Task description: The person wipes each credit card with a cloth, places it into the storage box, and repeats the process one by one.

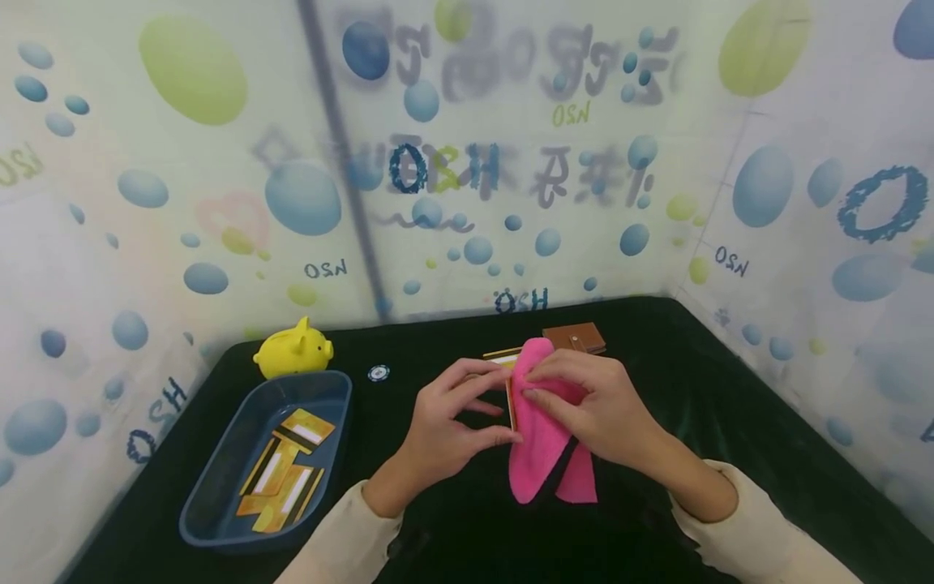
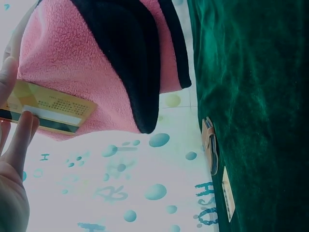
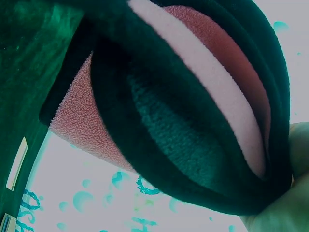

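Note:
My right hand (image 1: 601, 397) pinches a folded pink fleece cloth (image 1: 536, 458) with black edging, thumb and fingers near its top. Facing it, my left hand (image 1: 448, 418) holds a gold bank card (image 2: 53, 108) by its edges, flat against the cloth's pink side. The card is nearly edge-on in the head view; its dark stripe and white strip show in the left wrist view. Seen from the right wrist, the cloth (image 3: 111, 135) hangs in layered folds with a dark inner face, and most of the right hand is hidden.
Behind the cloth lie a brown wallet (image 1: 587, 334) and another card (image 1: 499, 354). At left, a blue tray (image 1: 339, 393) holds several gold cards (image 1: 273, 470). A yellow piggy bank (image 1: 293, 350) stands behind it, and a poker chip (image 1: 379, 373) lies on the dark green tablecloth (image 1: 416, 349).

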Available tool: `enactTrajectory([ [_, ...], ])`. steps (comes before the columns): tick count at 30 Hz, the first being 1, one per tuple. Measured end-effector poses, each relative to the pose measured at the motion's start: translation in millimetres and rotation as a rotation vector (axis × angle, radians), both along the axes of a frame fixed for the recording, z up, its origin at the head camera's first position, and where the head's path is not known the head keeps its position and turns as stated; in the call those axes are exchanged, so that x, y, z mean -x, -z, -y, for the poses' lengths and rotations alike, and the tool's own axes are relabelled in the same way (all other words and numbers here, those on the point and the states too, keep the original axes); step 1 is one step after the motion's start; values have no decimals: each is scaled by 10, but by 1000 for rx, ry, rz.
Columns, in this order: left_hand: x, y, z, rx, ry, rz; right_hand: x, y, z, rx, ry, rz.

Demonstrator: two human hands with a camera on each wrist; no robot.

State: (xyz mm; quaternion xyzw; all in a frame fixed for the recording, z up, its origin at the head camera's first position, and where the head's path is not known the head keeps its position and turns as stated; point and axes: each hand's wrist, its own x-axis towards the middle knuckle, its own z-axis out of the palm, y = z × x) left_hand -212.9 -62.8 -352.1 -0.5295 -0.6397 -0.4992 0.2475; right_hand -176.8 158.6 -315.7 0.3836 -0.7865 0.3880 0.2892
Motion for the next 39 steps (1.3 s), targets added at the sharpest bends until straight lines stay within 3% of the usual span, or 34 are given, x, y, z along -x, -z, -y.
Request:
enactTrajectory([
  [17, -32, -72, 55, -18, 5, -132, 24, 16, -46, -10, 40, -24],
  [24, -77, -96, 84, -75, -5, -173, 52, 48, -93, 0, 70, -4],
  [34, -87, -106, 146, -136, 55, -106, 106, 87, -155, 17, 91, 36],
  [39, -78, -94, 177, -127, 12, -50, 110, 100, -172, 20, 90, 45],
])
